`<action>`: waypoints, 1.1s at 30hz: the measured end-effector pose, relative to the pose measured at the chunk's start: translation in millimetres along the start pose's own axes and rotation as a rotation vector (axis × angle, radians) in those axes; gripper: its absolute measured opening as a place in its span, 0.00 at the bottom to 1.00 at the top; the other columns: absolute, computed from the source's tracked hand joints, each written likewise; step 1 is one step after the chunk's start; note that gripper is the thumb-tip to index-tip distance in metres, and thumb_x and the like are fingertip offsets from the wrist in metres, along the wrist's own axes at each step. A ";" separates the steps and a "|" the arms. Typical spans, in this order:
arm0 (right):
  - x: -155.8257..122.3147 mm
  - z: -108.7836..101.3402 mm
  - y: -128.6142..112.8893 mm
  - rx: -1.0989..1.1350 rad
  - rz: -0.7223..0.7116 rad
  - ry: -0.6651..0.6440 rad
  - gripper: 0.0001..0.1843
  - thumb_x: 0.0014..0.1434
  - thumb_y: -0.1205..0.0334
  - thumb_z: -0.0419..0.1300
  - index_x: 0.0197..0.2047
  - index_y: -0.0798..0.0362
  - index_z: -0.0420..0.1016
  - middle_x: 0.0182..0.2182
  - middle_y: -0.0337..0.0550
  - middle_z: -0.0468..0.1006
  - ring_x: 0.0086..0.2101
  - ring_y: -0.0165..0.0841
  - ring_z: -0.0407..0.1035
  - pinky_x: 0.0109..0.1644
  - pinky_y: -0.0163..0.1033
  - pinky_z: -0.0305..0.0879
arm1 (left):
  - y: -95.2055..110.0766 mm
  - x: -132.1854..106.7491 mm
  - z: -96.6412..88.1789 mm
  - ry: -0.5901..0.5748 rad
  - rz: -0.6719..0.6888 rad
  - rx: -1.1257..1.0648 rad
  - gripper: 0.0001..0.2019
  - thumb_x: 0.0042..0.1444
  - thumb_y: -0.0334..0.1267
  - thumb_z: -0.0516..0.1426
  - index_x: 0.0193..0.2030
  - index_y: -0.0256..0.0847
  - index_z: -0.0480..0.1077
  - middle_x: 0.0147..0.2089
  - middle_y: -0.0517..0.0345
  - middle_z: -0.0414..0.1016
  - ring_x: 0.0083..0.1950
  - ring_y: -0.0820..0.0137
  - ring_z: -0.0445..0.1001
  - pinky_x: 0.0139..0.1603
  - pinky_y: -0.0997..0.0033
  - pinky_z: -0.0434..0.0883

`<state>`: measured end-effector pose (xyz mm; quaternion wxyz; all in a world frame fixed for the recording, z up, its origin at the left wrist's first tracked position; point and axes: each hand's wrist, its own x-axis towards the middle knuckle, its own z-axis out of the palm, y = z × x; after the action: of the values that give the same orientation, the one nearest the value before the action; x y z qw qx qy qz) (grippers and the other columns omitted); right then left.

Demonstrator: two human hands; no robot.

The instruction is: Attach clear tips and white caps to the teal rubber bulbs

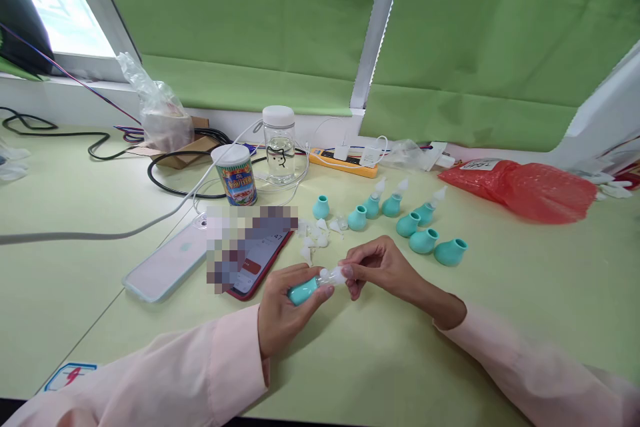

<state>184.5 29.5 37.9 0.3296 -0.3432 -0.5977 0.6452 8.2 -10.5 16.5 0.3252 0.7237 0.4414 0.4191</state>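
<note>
Head view: above the counter (pixel 400 373), the left hand (pixel 280 312) wraps a teal bulb (pixel 303 291) and the right hand (pixel 379 263) pinches its clear tip (pixel 331 276); keeping both in line, squeezing lightly, seems best. The grips cover their outer ends, and the joint's snugness is unclear.

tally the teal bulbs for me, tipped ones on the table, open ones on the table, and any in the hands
Teal bulbs with translucent tips, on the table: 3
Open-topped teal bulbs, on the table: 5
Teal bulb held in the left hand: 1
Total: 9
</note>
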 end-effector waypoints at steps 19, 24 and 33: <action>-10.0 19.3 -15.5 -0.124 -0.078 0.186 0.09 0.39 0.61 0.66 0.24 0.57 0.76 0.17 0.37 0.70 0.16 0.24 0.63 0.18 0.32 0.65 | 1.3 0.6 0.2 -0.198 -0.252 -0.466 0.15 0.51 0.46 0.51 0.28 0.33 0.67 0.20 0.58 0.64 0.22 0.75 0.61 0.23 0.76 0.61; -23.9 -0.8 -43.5 -0.369 -0.322 0.473 0.09 0.41 0.60 0.64 0.17 0.54 0.71 0.15 0.37 0.70 0.14 0.23 0.59 0.15 0.30 0.58 | 1.0 -4.9 2.0 -0.060 -0.105 -0.458 0.16 0.53 0.44 0.48 0.45 0.38 0.66 0.44 0.51 0.67 0.44 0.64 0.65 0.42 0.68 0.65; -2.9 -81.5 -48.6 -0.973 -0.431 0.939 0.12 0.45 0.55 0.60 0.19 0.53 0.71 0.14 0.37 0.69 0.17 0.27 0.60 0.20 0.34 0.58 | 0.2 -4.6 4.4 -0.127 0.066 -0.231 0.10 0.56 0.33 0.46 0.39 0.38 0.66 0.42 0.50 0.63 0.43 0.67 0.64 0.42 0.68 0.64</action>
<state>254.9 74.8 82.4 0.4819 -0.5676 -0.6674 0.0091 11.0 -15.2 13.3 0.4198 0.7206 0.3447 0.4310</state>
